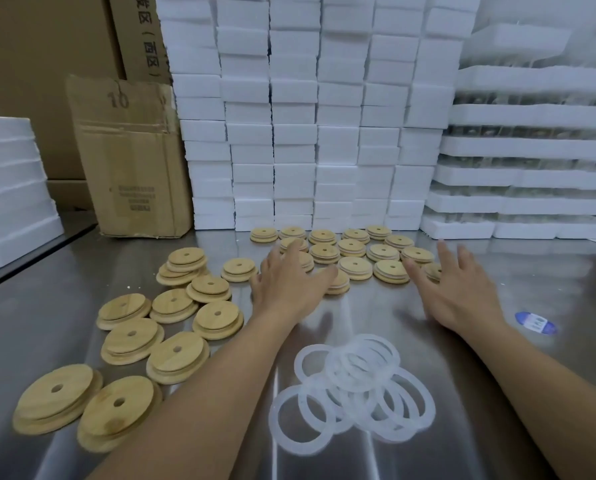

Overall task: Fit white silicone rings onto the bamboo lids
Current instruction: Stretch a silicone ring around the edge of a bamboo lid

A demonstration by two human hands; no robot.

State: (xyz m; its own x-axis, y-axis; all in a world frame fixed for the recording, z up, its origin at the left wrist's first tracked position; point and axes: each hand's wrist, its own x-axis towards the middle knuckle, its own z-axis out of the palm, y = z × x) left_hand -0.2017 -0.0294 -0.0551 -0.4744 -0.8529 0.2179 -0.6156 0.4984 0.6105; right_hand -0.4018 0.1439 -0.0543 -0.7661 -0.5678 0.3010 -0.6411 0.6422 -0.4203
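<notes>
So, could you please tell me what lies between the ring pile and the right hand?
Only bare steel table separates the ring pile from the right hand, as the head view shows.

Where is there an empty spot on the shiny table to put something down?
Bare steel table lies right of the silicone rings, around the blue label, and at the far left between the cardboard box and the loose bamboo lids. It is crowded in the lid rows by the foam boxes.

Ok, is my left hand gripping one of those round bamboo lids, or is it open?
Open. The left hand is spread, fingers straight, over the far round bamboo lids, curled round none of them.
</notes>
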